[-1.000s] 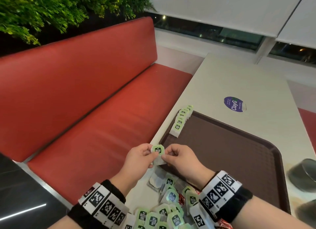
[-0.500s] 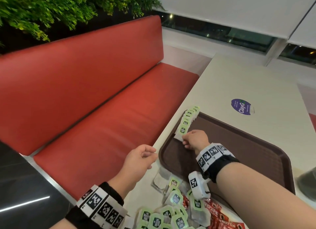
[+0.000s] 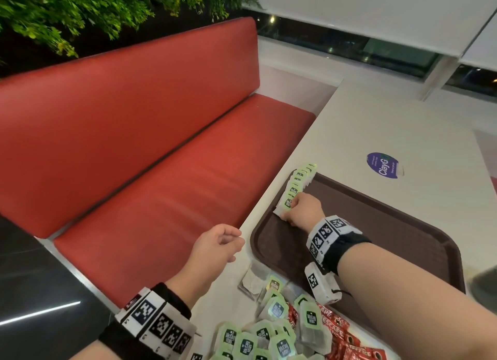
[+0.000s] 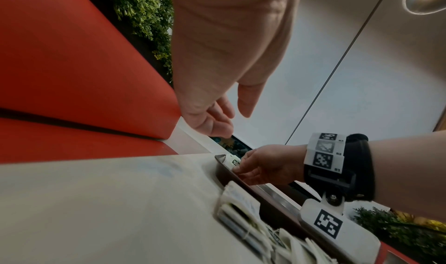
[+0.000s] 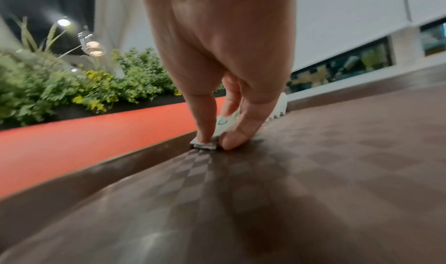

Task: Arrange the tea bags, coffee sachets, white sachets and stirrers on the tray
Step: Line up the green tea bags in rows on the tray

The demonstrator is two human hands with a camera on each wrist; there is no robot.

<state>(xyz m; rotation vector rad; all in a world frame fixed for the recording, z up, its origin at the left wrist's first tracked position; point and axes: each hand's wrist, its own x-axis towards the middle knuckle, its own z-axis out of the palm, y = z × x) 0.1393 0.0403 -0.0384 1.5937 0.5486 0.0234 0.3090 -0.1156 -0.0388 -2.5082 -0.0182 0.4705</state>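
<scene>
A red bench seat runs along the pale worktop, where loose tea bags and red coffee sachets crowd the brown tray's near edge. The right hand pinches a tea bag in its grip at the near end of the row along the tray's left rim. The left hand hovers relaxed, holding nothing.

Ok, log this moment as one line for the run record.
step: add tea bag to row on tray | right hand: pinching bag at tray's left rim | left hand: empty, above table edge | loose pile: unsorted
</scene>
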